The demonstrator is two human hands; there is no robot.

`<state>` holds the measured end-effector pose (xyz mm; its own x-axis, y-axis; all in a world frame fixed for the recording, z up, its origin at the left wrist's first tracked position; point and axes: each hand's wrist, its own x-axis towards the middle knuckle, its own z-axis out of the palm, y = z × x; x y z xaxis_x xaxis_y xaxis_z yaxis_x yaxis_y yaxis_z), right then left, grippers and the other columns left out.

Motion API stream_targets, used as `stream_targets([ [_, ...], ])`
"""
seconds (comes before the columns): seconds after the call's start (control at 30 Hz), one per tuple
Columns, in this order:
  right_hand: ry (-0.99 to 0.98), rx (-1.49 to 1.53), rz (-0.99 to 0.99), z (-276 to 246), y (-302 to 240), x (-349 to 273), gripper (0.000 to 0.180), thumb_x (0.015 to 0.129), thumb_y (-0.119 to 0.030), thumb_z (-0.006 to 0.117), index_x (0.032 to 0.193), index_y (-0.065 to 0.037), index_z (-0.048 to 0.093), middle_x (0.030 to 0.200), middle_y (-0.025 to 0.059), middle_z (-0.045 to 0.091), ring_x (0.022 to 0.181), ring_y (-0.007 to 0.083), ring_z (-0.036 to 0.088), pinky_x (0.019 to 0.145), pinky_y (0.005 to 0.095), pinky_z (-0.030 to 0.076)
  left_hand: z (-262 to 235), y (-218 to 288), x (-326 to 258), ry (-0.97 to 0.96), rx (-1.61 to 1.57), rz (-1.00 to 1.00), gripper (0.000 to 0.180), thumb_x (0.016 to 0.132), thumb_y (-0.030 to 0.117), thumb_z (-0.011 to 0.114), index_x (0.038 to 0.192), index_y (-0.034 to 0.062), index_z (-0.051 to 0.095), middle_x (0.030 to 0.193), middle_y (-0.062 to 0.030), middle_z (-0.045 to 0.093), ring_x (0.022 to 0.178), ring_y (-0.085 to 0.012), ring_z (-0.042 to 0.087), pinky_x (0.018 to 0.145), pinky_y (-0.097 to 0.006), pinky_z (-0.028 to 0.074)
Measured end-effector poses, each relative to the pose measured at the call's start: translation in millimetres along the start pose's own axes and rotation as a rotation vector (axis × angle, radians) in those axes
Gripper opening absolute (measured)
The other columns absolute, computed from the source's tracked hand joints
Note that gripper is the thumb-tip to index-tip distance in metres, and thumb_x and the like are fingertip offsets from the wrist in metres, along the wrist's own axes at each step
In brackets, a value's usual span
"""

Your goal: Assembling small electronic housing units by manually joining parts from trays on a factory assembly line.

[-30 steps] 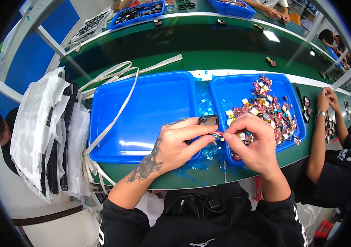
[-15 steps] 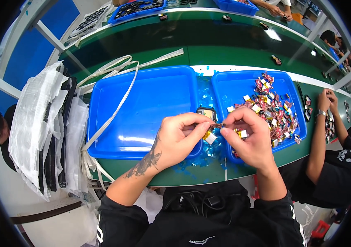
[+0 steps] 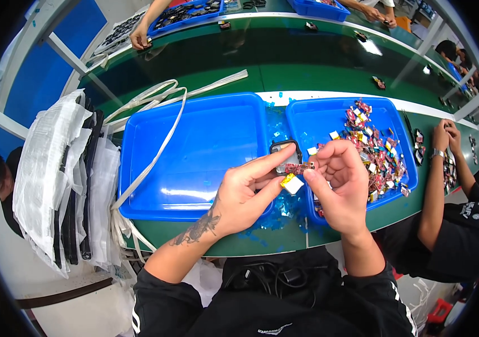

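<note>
My left hand (image 3: pixel 245 194) and my right hand (image 3: pixel 338 185) meet over the gap between two blue trays and pinch a small red circuit board (image 3: pixel 294 167) between their fingertips. A small yellow-and-white part (image 3: pixel 292 184) hangs just below it. A dark square frame (image 3: pixel 283 148) sits right behind my fingers. The left blue tray (image 3: pixel 194 154) is nearly bare. The right blue tray (image 3: pixel 329 121) holds a heap of several small red and multicoloured boards (image 3: pixel 377 154).
White straps (image 3: pixel 155 112) loop across the left tray onto the green bench (image 3: pixel 284 67). Stacked white bags (image 3: pixel 54 174) lie at left. Another person's forearms (image 3: pixel 439 180) work at right; other hands reach into trays at the far bench edge. Blue film scraps litter the bench front.
My hands have drawn together and lifted slightly, with the small red board now held up between both sets of fingertips and the yellow part showing below it.
</note>
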<state>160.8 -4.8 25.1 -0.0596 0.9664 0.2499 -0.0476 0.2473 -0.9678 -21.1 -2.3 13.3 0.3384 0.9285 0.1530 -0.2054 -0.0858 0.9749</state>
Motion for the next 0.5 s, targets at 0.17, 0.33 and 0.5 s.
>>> stream_targets([
  [0.17,-0.016,-0.050,0.009,2.3,-3.0,-0.1,0.028,0.083,0.006,0.067,0.104,-0.001,0.050,0.087,0.0047,0.061,0.075,0.0058,0.058,0.065,0.0190,0.045,-1.7,-1.8,0.1,-0.033,0.076,0.012,0.049,0.089,-0.008,0.054,0.137,0.0014,0.049,0.130,-0.0166,0.057,0.114,-0.0166,0.058,0.094,-0.027,0.048],
  [0.33,0.007,-0.111,0.026,4.2,-1.9,-0.7,0.028,0.083,0.005,0.068,0.103,-0.001,0.050,0.084,0.0036,0.061,0.069,0.0039,0.056,0.061,0.0179,0.043,-2.3,-9.9,-0.9,0.004,0.123,0.060,0.048,0.089,-0.006,0.056,0.136,0.0025,0.051,0.124,-0.0141,0.061,0.104,-0.0122,0.060,0.085,-0.024,0.050],
  [0.5,0.012,-0.099,0.020,0.6,3.8,-3.1,0.027,0.083,0.004,0.069,0.102,-0.002,0.051,0.082,0.0015,0.061,0.067,0.0021,0.053,0.058,0.0172,0.041,0.9,-8.4,0.2,0.031,0.194,0.078,0.046,0.090,-0.005,0.056,0.136,0.0043,0.053,0.119,-0.0132,0.064,0.098,-0.0097,0.061,0.080,-0.023,0.050],
])
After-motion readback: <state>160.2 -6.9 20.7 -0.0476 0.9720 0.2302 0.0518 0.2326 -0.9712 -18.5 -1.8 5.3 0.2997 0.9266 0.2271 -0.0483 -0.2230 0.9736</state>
